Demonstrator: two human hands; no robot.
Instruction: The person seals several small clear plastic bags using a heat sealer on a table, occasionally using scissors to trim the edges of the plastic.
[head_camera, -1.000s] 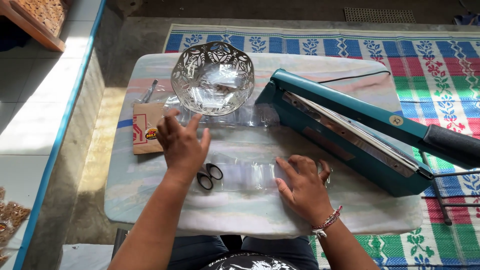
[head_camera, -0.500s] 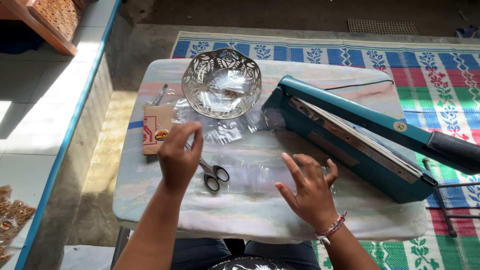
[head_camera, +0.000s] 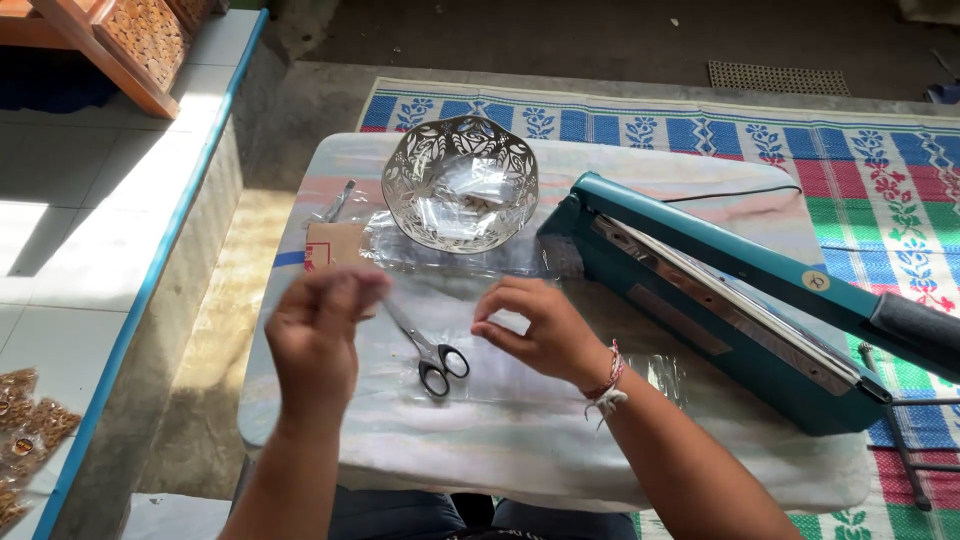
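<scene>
**Clear bag held above scissors: slip and snag hazard**

Left hand (head_camera: 318, 335), blurred, and right hand (head_camera: 535, 328) are pinched on a thin clear plastic bag (head_camera: 432, 300). Scissors (head_camera: 432, 352) lie beneath; bowl (head_camera: 461, 183) at 12 o'clock, sealer (head_camera: 720, 300) at 2. Film could be dropped or snagged.

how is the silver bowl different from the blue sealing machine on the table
The silver bowl is round, shiny and pierced with a leaf pattern; the blue sealing machine is long, boxy and solid teal. The bowl sits at the table's far middle; the machine lies slantwise along the right side, its black-handled arm raised. Both rest on the same table, untouched by either hand.
</scene>
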